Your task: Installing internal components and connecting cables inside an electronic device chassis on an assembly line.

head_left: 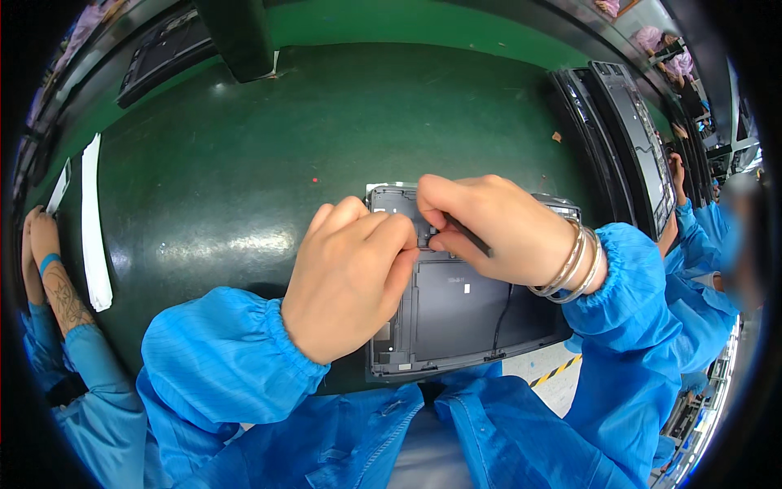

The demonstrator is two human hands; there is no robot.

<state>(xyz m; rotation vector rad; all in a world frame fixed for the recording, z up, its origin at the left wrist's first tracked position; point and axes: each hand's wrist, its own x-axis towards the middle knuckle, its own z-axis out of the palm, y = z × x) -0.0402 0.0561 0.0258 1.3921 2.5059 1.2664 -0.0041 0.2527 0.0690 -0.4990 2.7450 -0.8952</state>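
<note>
A dark grey plastic device housing (460, 314) lies in front of me at the table's near edge, its inner side up. A thin black cable runs down its right half, and a small white label sits near its middle. My left hand (349, 273) is closed over the housing's upper left part, thumb and fingertips pinched together; what they grip is hidden. My right hand (501, 218) grips a slim black stick-like tool (471, 236) over the housing's upper middle. The tool's tip is near my left fingertips, and its exact kind does not show.
Several dark housings (631, 138) stand at the right. Another dark unit (167, 57) sits at the far left, near a black post (239, 41). A white strip (95, 224) lies on the green table (350, 106). Co-workers' arms (61, 285) appear at the left and right.
</note>
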